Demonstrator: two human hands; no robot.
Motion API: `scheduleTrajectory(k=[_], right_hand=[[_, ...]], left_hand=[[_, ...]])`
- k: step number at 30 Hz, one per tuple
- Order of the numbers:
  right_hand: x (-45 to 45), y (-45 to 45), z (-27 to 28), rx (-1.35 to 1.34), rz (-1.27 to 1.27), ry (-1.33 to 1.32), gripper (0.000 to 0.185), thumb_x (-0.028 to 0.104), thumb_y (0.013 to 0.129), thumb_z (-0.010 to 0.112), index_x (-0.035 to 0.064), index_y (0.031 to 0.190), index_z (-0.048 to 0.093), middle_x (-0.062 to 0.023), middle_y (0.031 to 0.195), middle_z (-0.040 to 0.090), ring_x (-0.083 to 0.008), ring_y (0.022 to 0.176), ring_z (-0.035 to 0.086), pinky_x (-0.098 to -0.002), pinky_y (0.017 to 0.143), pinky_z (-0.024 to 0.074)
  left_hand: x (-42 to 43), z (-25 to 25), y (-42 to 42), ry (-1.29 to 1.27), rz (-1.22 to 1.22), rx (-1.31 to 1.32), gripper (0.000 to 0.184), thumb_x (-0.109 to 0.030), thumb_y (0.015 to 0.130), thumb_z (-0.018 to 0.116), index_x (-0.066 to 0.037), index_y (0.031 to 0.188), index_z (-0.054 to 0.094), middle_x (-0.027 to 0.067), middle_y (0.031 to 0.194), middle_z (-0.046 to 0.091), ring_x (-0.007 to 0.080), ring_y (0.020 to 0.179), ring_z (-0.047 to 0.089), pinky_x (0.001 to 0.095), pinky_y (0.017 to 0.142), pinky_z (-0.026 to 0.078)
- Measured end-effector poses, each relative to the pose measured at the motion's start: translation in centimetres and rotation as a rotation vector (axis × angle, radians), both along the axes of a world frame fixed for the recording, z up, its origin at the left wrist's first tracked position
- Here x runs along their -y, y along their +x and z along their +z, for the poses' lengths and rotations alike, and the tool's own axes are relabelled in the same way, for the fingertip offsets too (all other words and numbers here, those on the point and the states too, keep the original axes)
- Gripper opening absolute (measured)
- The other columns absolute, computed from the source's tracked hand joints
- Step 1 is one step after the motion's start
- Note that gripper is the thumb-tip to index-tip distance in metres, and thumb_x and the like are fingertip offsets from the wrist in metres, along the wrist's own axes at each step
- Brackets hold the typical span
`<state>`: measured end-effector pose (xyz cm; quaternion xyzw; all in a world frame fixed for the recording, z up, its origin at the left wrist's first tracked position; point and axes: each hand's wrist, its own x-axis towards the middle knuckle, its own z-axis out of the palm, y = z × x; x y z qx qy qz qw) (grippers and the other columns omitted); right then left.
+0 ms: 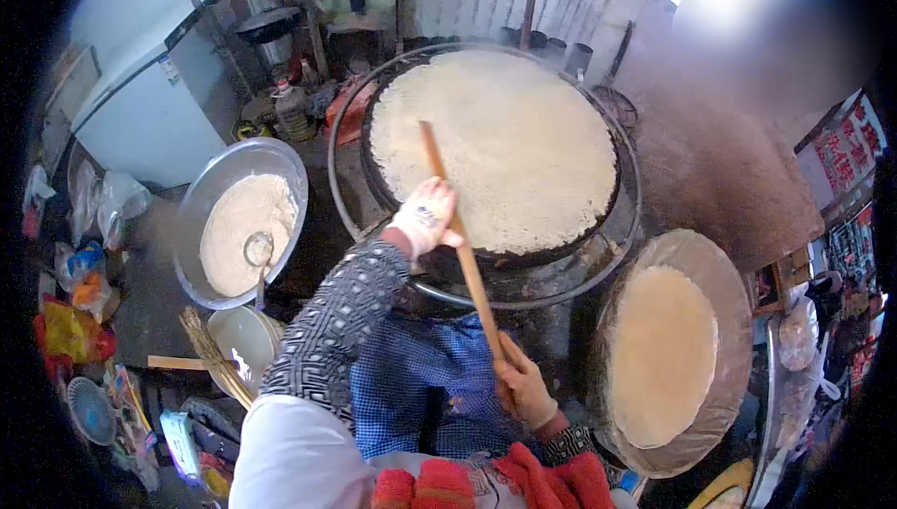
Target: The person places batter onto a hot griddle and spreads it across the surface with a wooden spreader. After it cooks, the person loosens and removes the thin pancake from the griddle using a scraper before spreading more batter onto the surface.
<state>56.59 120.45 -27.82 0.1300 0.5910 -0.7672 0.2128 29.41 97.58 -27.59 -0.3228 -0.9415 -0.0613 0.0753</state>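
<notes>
A long wooden stick [474, 280] slants across the middle of the view. My left hand [428, 216], in a pale glove, is closed round its upper part, beside the near left edge of the round griddle. Lower down, my right hand [526, 385], also gloved, is wrapped round the stick's near end, in front of a blue checked apron [402, 369]. A wide, thin pale sheet of batter [505, 149] covers the griddle, and the stick's far end lies over its left part. A metal ring [639, 200] surrounds the griddle.
A metal basin [192, 219] of pale batter with a ladle [259, 249] stands at the left. At the right, a round tray [733, 322] bears a pale round sheet [662, 355]. A white bucket [245, 341], straw brush [207, 345] and oil bottle [291, 112] are at the left.
</notes>
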Motion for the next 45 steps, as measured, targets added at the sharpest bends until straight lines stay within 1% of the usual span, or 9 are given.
scheduleTrajectory(k=[5, 8, 14, 19, 23, 28, 33, 37, 45], right_hand=[[2.4, 0.3, -3.3, -0.276, 0.19, 0.327, 0.054, 0.014, 0.092, 0.062, 0.0096, 0.143, 0.044, -0.0009, 0.091, 0.063, -0.0082, 0.056, 0.053, -0.0234, 0.048, 0.0434], [2.5, -0.1, -4.0, -0.688, 0.135, 0.701, 0.053, 0.02, 0.09, 0.064, 0.0153, 0.141, 0.048, -0.0153, 0.099, 0.07, -0.0281, 0.074, 0.069, -0.0356, 0.065, 0.055], [-5.3, -6.0, -2.6, -0.602, 0.186, 1.489, 0.063, 0.033, 0.088, 0.062, 0.0307, 0.145, 0.036, -0.0182, 0.069, 0.065, -0.038, 0.062, 0.064, -0.0494, 0.058, 0.0514], [-11.1, -6.1, -0.9, -0.335, -0.448, 0.938, 0.042, 0.022, 0.092, 0.061, 0.0146, 0.133, 0.054, -0.0115, 0.078, 0.061, -0.0217, 0.064, 0.055, -0.0337, 0.061, 0.0499], [-4.0, -2.8, -4.3, -0.571, -0.248, 0.588, 0.043, 0.018, 0.092, 0.06, 0.0108, 0.134, 0.054, -0.012, 0.14, 0.051, -0.0239, 0.133, 0.043, -0.0349, 0.111, 0.0322], [3.5, -1.1, -1.4, -0.305, 0.119, 0.57, 0.051, 0.039, 0.09, 0.057, 0.0225, 0.137, 0.051, -0.014, 0.121, 0.063, -0.0284, 0.108, 0.062, -0.0383, 0.095, 0.0471], [-0.9, 3.9, -0.5, -0.326, 0.069, 0.673, 0.055, 0.037, 0.09, 0.058, 0.0272, 0.142, 0.044, -0.016, 0.104, 0.069, -0.0301, 0.088, 0.07, -0.0376, 0.079, 0.0541], [-4.9, 10.7, -0.2, -0.105, 0.158, 0.555, 0.063, 0.029, 0.089, 0.067, 0.0129, 0.144, 0.042, -0.0117, 0.105, 0.071, -0.0172, 0.083, 0.068, -0.0293, 0.077, 0.0535], [-1.6, 14.7, 0.6, 0.008, -0.595, 0.108, 0.056, 0.014, 0.092, 0.062, 0.0027, 0.143, 0.042, -0.0101, 0.108, 0.064, -0.0159, 0.091, 0.061, -0.0285, 0.073, 0.0522]], left_hand=[[9.7, -0.4, 7.5, 0.157, 0.159, -0.137, 0.095, -0.064, 0.07, 0.065, 0.007, 0.13, 0.043, 0.0273, 0.135, 0.043, 0.0424, 0.132, 0.035, 0.0527, 0.114, 0.021], [11.2, -3.1, 10.3, 0.267, 0.114, -0.214, 0.071, -0.055, 0.081, 0.058, 0.004, 0.119, 0.053, 0.0241, 0.124, 0.051, 0.0398, 0.127, 0.04, 0.0544, 0.113, 0.022], [7.3, -5.6, 10.6, -0.152, 0.069, 0.058, 0.04, -0.044, 0.085, 0.058, -0.007, 0.101, 0.062, 0.0162, 0.104, 0.059, 0.035, 0.113, 0.05, 0.0509, 0.111, 0.025], [2.8, -4.4, 12.8, -0.064, 0.153, 0.049, 0.037, -0.043, 0.085, 0.06, -0.01, 0.101, 0.064, 0.0143, 0.103, 0.061, 0.0333, 0.108, 0.053, 0.0496, 0.107, 0.029], [-2.9, -4.0, 15.3, -0.046, 0.275, 0.199, 0.041, -0.04, 0.087, 0.058, -0.009, 0.113, 0.06, 0.0158, 0.112, 0.058, 0.0335, 0.113, 0.051, 0.0511, 0.107, 0.028], [-6.5, -10.5, 19.9, 0.075, -0.052, -0.196, 0.057, -0.037, 0.095, 0.044, -0.009, 0.144, 0.035, 0.0175, 0.137, 0.044, 0.0315, 0.127, 0.043, 0.0544, 0.11, 0.027], [-0.5, -5.4, 26.1, 0.419, -0.122, 0.07, 0.06, -0.03, 0.091, 0.053, 0.003, 0.139, 0.037, 0.0326, 0.141, 0.031, 0.0537, 0.131, 0.028, 0.0615, 0.109, 0.024], [-1.7, 2.5, 21.0, 0.244, -0.042, -0.07, 0.067, -0.033, 0.082, 0.059, 0.004, 0.135, 0.041, 0.0307, 0.139, 0.035, 0.0497, 0.131, 0.03, 0.0601, 0.11, 0.021], [-16.4, 2.8, 7.5, 0.059, -0.518, -0.11, 0.102, -0.069, 0.067, 0.057, 0.003, 0.137, 0.041, 0.0238, 0.141, 0.042, 0.0385, 0.137, 0.031, 0.0494, 0.116, 0.019]])
